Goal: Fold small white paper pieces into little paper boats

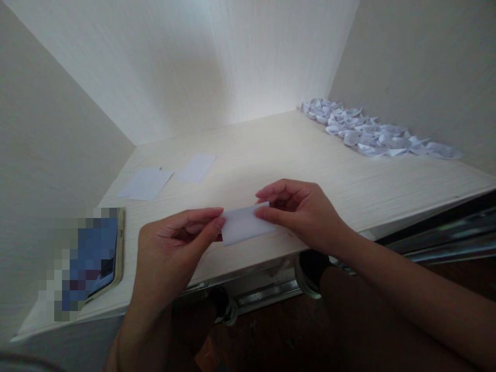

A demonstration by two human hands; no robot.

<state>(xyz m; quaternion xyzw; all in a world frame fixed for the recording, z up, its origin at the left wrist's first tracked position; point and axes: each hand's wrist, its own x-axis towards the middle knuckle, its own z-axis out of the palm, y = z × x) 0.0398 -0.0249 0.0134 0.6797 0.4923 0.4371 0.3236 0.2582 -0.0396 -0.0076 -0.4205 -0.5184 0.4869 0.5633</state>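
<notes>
A small white piece of paper [246, 227], apparently folded, is held between both hands just above the front of the white surface. My left hand [178, 245] pinches its left end between thumb and fingers. At the right end, my right hand [300, 212] grips it, with the thumb lying across the near face and the fingers curled behind. Farther back on the left lie flat white sheets, one larger sheet [147, 183] and a smaller sheet [197, 168] beside it.
Several folded white paper pieces [372, 132] are heaped along the right wall. A phone [104, 253] with a partly blurred screen leans at the left front. Walls [201, 57] enclose the white tabletop [263, 150] at back and sides. Shoes [310, 271] show below its front edge.
</notes>
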